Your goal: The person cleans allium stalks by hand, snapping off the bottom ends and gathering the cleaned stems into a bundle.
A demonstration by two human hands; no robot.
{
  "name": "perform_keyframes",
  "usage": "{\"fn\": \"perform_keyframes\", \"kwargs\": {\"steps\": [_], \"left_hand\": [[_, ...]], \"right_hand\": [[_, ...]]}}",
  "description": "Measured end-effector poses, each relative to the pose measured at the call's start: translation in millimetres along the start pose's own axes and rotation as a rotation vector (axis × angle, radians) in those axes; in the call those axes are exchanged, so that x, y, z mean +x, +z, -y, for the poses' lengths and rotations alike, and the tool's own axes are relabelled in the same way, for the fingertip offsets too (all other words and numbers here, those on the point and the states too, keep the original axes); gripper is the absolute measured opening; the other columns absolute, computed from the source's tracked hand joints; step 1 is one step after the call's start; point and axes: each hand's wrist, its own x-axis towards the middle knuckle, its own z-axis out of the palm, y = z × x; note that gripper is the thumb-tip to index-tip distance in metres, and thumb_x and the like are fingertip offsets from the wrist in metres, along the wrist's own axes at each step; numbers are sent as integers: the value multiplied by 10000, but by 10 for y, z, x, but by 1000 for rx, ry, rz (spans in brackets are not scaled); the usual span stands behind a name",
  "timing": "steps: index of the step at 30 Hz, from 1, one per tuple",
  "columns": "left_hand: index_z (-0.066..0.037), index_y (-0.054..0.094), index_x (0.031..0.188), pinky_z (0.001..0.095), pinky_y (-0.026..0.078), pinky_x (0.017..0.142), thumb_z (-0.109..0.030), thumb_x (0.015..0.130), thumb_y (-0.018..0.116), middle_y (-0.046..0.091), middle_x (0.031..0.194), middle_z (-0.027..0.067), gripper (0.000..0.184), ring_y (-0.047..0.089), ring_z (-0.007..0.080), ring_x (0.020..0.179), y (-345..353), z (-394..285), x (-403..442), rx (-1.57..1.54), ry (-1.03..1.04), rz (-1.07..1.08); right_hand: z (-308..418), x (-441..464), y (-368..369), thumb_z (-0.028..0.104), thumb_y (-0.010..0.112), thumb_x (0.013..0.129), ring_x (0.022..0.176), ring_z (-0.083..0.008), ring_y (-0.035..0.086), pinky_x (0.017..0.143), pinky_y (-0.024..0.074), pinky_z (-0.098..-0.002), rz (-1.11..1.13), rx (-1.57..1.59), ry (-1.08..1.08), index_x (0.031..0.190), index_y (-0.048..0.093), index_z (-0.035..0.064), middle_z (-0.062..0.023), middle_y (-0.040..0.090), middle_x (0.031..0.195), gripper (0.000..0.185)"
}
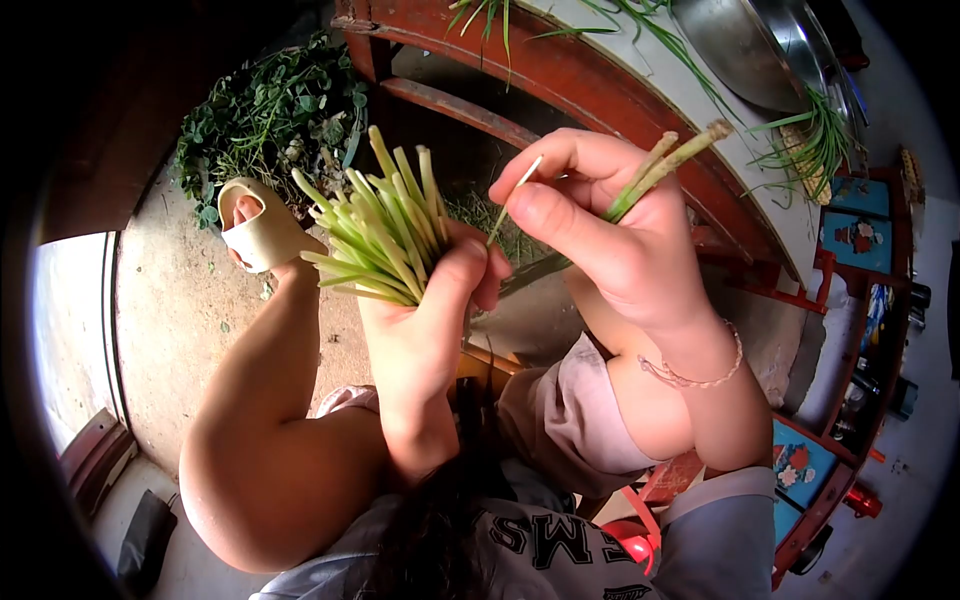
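My left hand (415,345) is closed around a thick bunch of cut green leaf stems (375,235), their pale ends fanning out up and to the left. Between thumb and forefinger, my right hand (640,250) pinches one thin pale stem strip (514,197), whose lower end reaches the fingers of my left hand. Two thicker stems (665,170) with brownish tips are tucked in the other fingers of my right hand and stick out to the upper right. Both hands are raised above my lap, close together.
Leafy green trimmings (275,125) lie heaped on the floor beside my sandalled foot (262,228). A red-edged table (640,75) at the upper right bears a metal basin (735,50), long green leaves (815,135) and a corn cob (803,165). A red shelf unit (850,400) stands at the right.
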Motion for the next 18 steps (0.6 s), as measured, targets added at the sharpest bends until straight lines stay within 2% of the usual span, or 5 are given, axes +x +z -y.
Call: {"fn": "perform_keyframes", "kwargs": {"steps": [4, 6, 9, 14, 18], "left_hand": [[7, 506, 826, 195, 391, 492, -57, 745, 531, 527, 647, 51, 106, 486, 98, 551, -21, 60, 4, 9, 12, 60], [4, 481, 940, 189, 383, 490, -134, 745, 589, 511, 659, 28, 262, 474, 82, 564, -47, 132, 31, -49, 47, 170], [2, 469, 971, 181, 365, 470, -132, 745, 588, 497, 654, 18, 288, 460, 69, 557, -67, 117, 27, -46, -31, 167], [-4, 445, 1014, 168, 341, 455, -125, 753, 574, 491, 683, -4, 315, 435, 47, 548, -81, 156, 35, -45, -2, 140], [-1, 448, 1011, 170, 346, 491, -126, 764, 559, 502, 735, 0, 298, 439, 50, 608, -21, 129, 28, -60, -6, 165]], "right_hand": [[13, 5, 23, 30, 550, 732, 498, -49, 529, 406, 383, -155, 20, 55, 31, 720, 539, -24, -27, 554, 597, 57], [82, -9, 60, -33, 538, 719, 576, -45, 506, 508, 387, -148, 37, 59, 152, 758, 521, -25, -23, 534, 676, 43], [97, 6, 99, -42, 547, 708, 572, -35, 502, 510, 384, -140, 28, 30, 191, 749, 525, -23, -13, 536, 666, 51], [68, 22, 99, -26, 564, 712, 571, -22, 489, 498, 375, -131, 46, -21, 139, 758, 528, -22, -6, 534, 668, 59], [67, 18, 109, -25, 566, 717, 564, -23, 490, 491, 372, -124, 38, -40, 116, 752, 526, -23, -5, 531, 653, 53]]}}
